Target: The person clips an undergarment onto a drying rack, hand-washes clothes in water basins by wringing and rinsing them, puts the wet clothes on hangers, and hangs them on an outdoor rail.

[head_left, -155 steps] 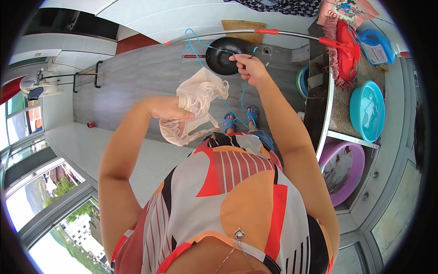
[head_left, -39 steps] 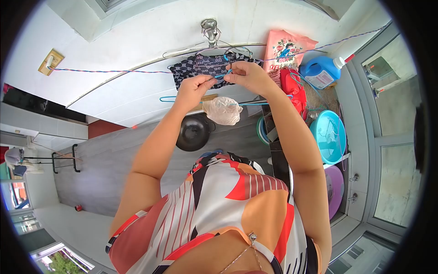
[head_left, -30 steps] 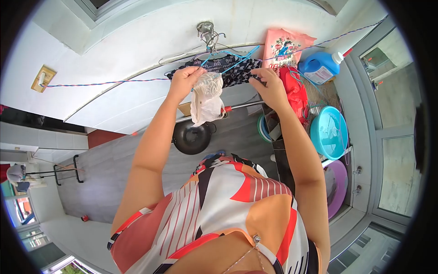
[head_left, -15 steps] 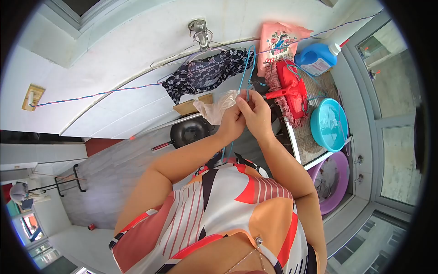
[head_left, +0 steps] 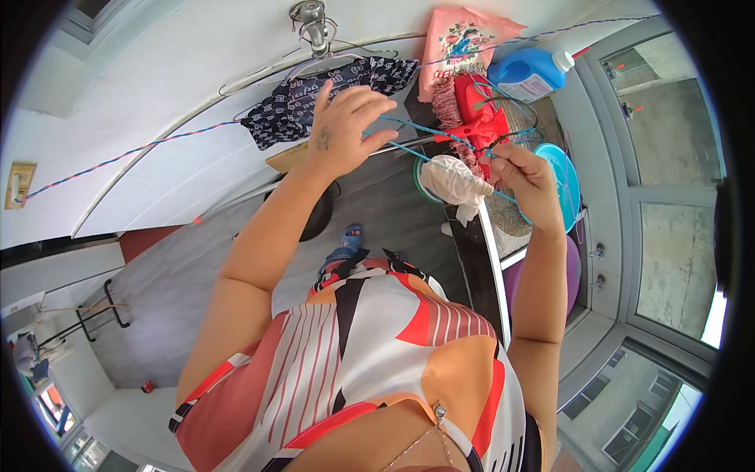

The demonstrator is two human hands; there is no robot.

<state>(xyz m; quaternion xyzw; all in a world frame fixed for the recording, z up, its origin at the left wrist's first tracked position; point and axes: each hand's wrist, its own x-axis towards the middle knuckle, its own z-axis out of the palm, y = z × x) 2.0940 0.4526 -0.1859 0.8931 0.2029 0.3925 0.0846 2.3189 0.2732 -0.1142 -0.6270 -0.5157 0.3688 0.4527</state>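
My right hand (head_left: 525,178) is closed on the hook end of a blue hanger (head_left: 429,130), held out toward the right. A pale, sheer bunched cloth (head_left: 456,184) hangs on the hanger's lower side, beside that hand. My left hand (head_left: 346,126) is raised at the hanger's far left end with its fingers apart; whether it touches the hanger I cannot tell. Behind it, a dark patterned garment (head_left: 303,102) hangs on its own hanger from the twisted cord (head_left: 157,143).
At the right stand a pink bag (head_left: 464,43), a blue jug (head_left: 531,75), a red mop head (head_left: 481,118), a turquoise basin (head_left: 565,185) and a purple tub (head_left: 570,275). A dark pan (head_left: 318,216) lies on the grey floor (head_left: 189,299). A tap (head_left: 313,23) juts from the wall.
My hands have moved apart, the left one up and left, the right one rightward with the hanger's hook. The hanger and cloth have swung to the right, and the left fingers have opened.
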